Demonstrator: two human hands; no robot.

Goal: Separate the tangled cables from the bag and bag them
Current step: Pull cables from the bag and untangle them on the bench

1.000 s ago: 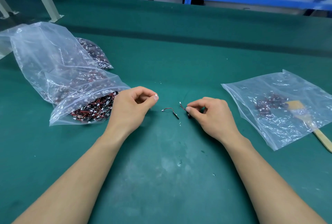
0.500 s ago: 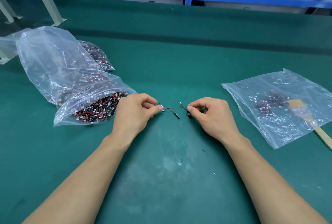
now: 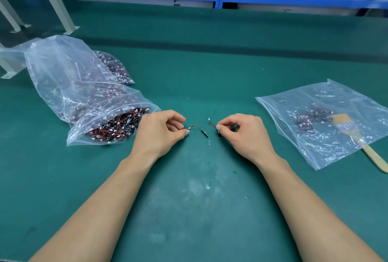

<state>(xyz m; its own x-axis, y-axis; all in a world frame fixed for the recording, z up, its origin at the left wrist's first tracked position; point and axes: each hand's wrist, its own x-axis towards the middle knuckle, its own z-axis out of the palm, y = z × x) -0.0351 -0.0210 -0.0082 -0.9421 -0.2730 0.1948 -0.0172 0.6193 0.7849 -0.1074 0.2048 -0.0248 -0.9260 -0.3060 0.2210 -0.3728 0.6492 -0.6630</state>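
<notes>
At the surface (image 3: 210,68) centre, left grip (image 3: 159,129) pinches one cable (image 3: 196,126), right grip (image 3: 244,132) another cable (image 3: 212,124). Held apart, they look ready for bagging

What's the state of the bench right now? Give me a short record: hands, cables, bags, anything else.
Left hand: pinches one end of the left cable; black end down on the green mat
Right hand: pinches the right cable, white end pointing up
Cables: apart, not tangled together
Full bag: on the left, packed with red-black cables
Flat bag: on the right, small cluster of cables inside
Brush: head seen through that bag's plastic, wooden handle sticking out
</notes>
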